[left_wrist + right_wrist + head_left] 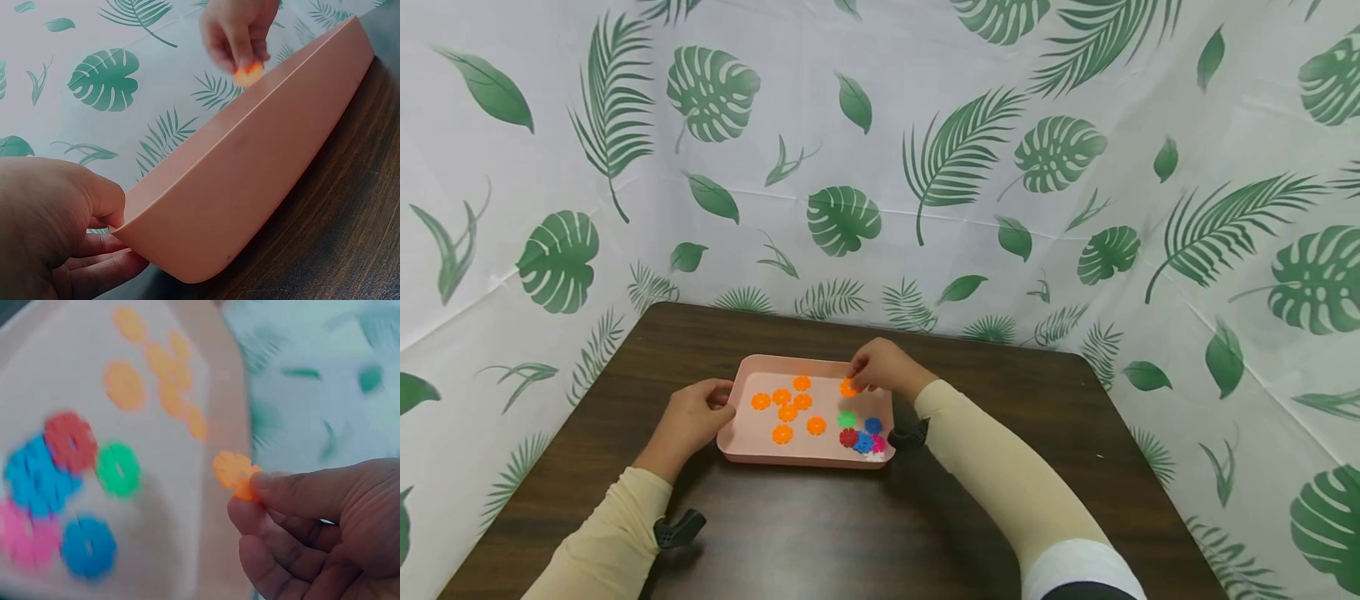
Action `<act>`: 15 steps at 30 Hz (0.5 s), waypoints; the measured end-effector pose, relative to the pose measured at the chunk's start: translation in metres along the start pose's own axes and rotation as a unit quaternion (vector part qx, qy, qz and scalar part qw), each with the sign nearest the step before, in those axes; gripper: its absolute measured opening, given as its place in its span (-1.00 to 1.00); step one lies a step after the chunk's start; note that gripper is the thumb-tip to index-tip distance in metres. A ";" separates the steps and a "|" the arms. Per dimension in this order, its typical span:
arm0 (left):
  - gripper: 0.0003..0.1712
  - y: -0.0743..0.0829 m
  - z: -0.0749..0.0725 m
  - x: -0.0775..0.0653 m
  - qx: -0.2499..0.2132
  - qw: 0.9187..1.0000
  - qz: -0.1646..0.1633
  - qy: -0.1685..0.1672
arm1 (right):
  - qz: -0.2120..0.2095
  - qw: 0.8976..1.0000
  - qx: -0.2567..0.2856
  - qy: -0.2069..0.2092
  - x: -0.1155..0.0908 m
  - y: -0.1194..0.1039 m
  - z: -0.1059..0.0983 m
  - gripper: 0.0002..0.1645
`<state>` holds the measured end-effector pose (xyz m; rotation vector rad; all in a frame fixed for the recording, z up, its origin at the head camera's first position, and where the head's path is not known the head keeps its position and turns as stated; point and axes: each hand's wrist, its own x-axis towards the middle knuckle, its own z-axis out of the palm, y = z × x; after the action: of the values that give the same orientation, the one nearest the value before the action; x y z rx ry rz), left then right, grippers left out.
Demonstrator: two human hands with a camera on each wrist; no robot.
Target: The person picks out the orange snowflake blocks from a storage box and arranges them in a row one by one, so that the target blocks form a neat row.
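A pink rectangular tray (747, 429) lies on the table. My left hand (687, 421) grips its left edge, with the thumb over the rim and fingers beneath, as the left wrist view shows. Above the tray's far right part, my right hand (887, 368) pinches an orange snowflake-shaped disc (234, 474) between thumb and index finger. Several more orange discs (782, 434) lie spread over the left and middle of the tray. Its near right corner has a green disc (847, 419), a red disc (848, 437), blue discs (872, 426), and a pink disc (28, 537), close together.
The dark wooden table (790, 525) extends around the tray. A white cloth with green leaf prints (880, 167) hangs behind the table and along both sides. Black wrist mounts (679, 530) stick out from both sleeves, the right one beside the tray's right edge.
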<state>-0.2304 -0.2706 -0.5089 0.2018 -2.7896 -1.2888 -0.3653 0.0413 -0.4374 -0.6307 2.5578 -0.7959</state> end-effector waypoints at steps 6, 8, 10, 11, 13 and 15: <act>-0.42 0.002 -0.002 -0.001 0.000 1.000 -0.006 -0.003 | 0.067 0.995 0.048 0.062 -0.032 0.055 -0.051 -0.92; -0.41 0.002 -0.003 -0.001 0.002 1.000 -0.008 -0.006 | 0.089 0.992 0.053 0.075 -0.048 0.078 -0.068 -0.91; -0.40 0.001 -0.003 0.000 0.003 1.000 -0.011 -0.010 | 0.111 0.988 0.059 0.086 -0.067 0.102 -0.083 -0.88; -0.40 0.001 -0.003 -0.001 0.002 1.000 -0.014 -0.012 | 0.122 0.987 0.058 0.093 -0.076 0.116 -0.089 -0.86; -0.39 0.002 -0.002 -0.001 0.000 1.000 -0.017 -0.015 | 0.144 0.982 0.060 0.104 -0.093 0.141 -0.100 -0.84; -0.39 0.002 -0.001 -0.002 -0.002 1.000 -0.019 -0.017 | 0.169 0.977 0.065 0.115 -0.110 0.162 -0.107 -0.83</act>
<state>-0.2283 -0.2695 -0.5065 0.2354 -2.8241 -1.3173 -0.3749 0.2645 -0.4290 -0.0584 2.6830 -0.9491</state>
